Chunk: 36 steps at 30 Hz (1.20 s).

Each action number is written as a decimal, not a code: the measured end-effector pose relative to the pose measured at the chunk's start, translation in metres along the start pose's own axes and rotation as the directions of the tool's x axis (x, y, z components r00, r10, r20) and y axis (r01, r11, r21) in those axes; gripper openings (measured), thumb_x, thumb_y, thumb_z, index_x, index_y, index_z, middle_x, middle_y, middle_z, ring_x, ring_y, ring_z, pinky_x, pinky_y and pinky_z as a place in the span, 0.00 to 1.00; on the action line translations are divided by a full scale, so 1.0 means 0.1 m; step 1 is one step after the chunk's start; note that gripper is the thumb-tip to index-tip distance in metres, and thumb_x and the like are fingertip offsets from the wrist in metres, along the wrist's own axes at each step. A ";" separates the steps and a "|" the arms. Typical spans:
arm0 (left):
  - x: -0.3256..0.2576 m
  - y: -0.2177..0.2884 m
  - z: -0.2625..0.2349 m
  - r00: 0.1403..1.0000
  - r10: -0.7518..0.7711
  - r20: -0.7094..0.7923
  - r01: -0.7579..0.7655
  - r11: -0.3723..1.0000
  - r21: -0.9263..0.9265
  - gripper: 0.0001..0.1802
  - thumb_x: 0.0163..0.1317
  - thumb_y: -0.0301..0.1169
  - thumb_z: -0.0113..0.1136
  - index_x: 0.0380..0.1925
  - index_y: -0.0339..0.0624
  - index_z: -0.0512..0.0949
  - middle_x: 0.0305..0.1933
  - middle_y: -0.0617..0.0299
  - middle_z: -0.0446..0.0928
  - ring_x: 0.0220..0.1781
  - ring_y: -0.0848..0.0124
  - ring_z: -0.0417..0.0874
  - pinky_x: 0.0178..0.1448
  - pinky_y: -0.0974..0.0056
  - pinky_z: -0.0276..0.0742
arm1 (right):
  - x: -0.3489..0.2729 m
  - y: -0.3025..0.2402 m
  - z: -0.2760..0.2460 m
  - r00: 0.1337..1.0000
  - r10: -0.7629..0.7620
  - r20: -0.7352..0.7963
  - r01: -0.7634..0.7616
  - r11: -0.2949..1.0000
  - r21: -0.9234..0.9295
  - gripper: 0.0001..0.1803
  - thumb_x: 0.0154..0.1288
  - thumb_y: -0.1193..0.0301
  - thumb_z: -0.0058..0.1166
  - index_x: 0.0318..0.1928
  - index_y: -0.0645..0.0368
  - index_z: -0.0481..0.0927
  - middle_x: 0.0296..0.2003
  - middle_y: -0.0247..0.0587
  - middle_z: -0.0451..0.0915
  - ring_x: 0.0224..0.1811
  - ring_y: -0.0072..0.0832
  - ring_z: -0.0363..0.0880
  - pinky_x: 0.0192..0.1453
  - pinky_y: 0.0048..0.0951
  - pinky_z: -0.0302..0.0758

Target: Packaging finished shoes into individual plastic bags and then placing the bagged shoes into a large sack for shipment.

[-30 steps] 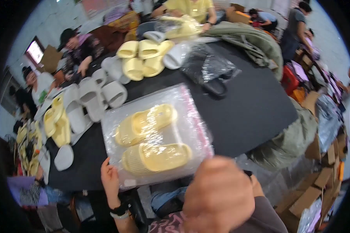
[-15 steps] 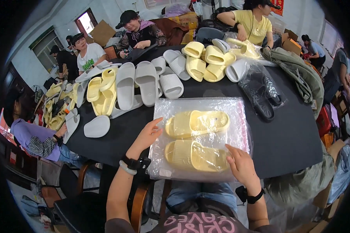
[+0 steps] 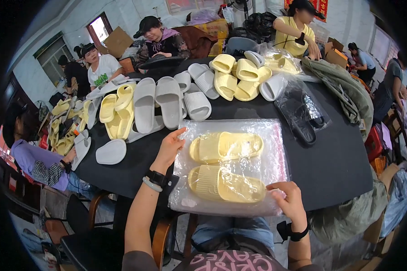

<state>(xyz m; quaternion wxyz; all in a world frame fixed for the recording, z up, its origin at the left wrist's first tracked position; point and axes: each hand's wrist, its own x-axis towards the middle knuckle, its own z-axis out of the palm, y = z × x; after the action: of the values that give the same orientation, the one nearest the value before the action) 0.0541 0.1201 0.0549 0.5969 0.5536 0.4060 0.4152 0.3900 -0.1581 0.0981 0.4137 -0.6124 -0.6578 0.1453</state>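
Note:
A clear plastic bag (image 3: 239,208) lies in front of me at the table's near edge, with a pair of pale yellow slide sandals inside. One slipper (image 3: 226,147) is farther away, the other slipper (image 3: 227,184) closer to me; both lie side by side with their toe ends to the left. My left hand (image 3: 171,148) grips the bag's left edge near its far corner. At the bag's lower right edge, my right hand (image 3: 288,198) pinches the plastic between thumb and fingers.
Grey slippers (image 3: 171,101) and yellow slippers (image 3: 118,110) pile up along the black table's (image 3: 330,167) far side. Black slippers (image 3: 303,118) in clear plastic lie right of the bag. Olive cloth (image 3: 343,88) drapes the right end. Several people sit or stand around, one in yellow (image 3: 294,34) opposite.
My hands have closed on the bag's left and right edges, where they hovered or rested with fingers extended before. The bag has shifted slightly toward me and to the left.

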 end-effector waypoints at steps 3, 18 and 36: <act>0.01 -0.03 -0.06 1.000 -0.012 0.000 0.012 1.000 -0.004 0.26 0.64 0.19 0.59 0.64 0.38 0.73 0.28 0.74 0.69 0.29 0.82 0.66 0.35 0.76 0.63 | 0.03 -0.08 0.00 0.994 -0.035 0.104 0.050 0.988 -0.144 0.08 0.61 0.67 0.63 0.31 0.59 0.85 0.27 0.40 0.84 0.29 0.39 0.81 0.41 0.33 0.73; 0.14 -0.23 -0.12 0.992 -0.080 -0.093 0.060 0.978 -0.201 0.20 0.74 0.30 0.50 0.64 0.40 0.71 0.30 0.73 0.71 0.31 0.82 0.72 0.37 0.72 0.68 | 0.13 0.02 0.01 0.967 0.179 0.180 -0.109 0.933 -0.344 0.30 0.64 0.41 0.53 0.42 0.56 0.84 0.23 0.42 0.84 0.25 0.42 0.84 0.34 0.38 0.78; 0.19 -0.34 -0.21 0.999 -0.038 0.035 0.042 0.990 -0.131 0.25 0.72 0.24 0.51 0.69 0.41 0.67 0.49 0.66 0.76 0.35 0.80 0.74 0.40 0.73 0.74 | -0.07 0.66 0.23 0.952 0.250 0.175 -0.296 0.619 0.728 0.16 0.78 0.66 0.45 0.43 0.63 0.83 0.43 0.39 0.84 0.48 0.25 0.79 0.58 0.29 0.73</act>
<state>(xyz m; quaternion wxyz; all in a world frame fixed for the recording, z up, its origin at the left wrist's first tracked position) 0.0417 0.1439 0.0192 0.6468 0.5112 0.3791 0.4201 0.4179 -0.1431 0.0350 0.5822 -0.4771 -0.4508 0.4798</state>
